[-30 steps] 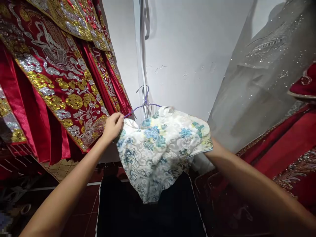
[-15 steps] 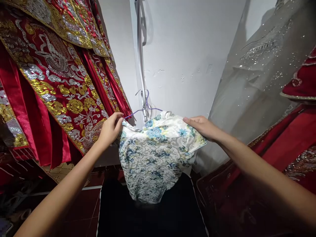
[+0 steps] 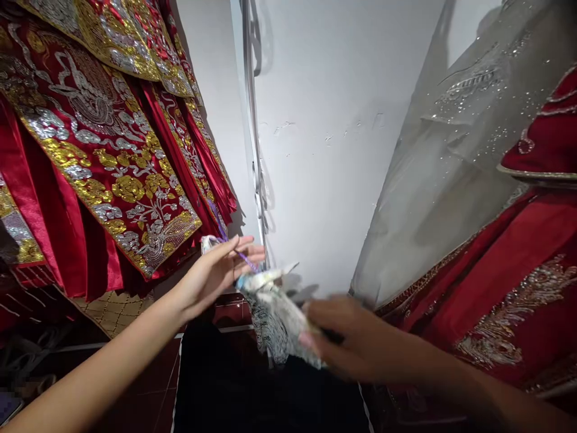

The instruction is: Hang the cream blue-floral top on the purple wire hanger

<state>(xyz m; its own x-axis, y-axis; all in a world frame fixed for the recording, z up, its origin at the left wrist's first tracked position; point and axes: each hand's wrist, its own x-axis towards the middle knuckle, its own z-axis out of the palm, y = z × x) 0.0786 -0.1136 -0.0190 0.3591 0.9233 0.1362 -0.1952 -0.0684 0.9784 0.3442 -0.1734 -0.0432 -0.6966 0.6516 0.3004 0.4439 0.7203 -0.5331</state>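
A small white garment with a blue and yellow flower print (image 3: 274,310) hangs bunched and blurred in front of me, low in the middle. My right hand (image 3: 340,337) is closed on its lower part; the hand is smeared by motion. My left hand (image 3: 216,273) is beside the garment's top end, fingers stretched out, touching the purple wire hanger (image 3: 241,255) that runs past its fingertips.
Red robes with gold and silver embroidery (image 3: 103,156) hang on the left. A grey sequinned garment (image 3: 455,156) and more red embroidered cloth (image 3: 518,288) hang on the right. A white wall (image 3: 324,120) with a vertical rail (image 3: 252,138) is ahead. Dark cloth (image 3: 252,391) lies below.
The garment has come down off the rail and is now bunched and lower. My right hand dropped and gripped it. My left hand's fingers have opened along the hanger.
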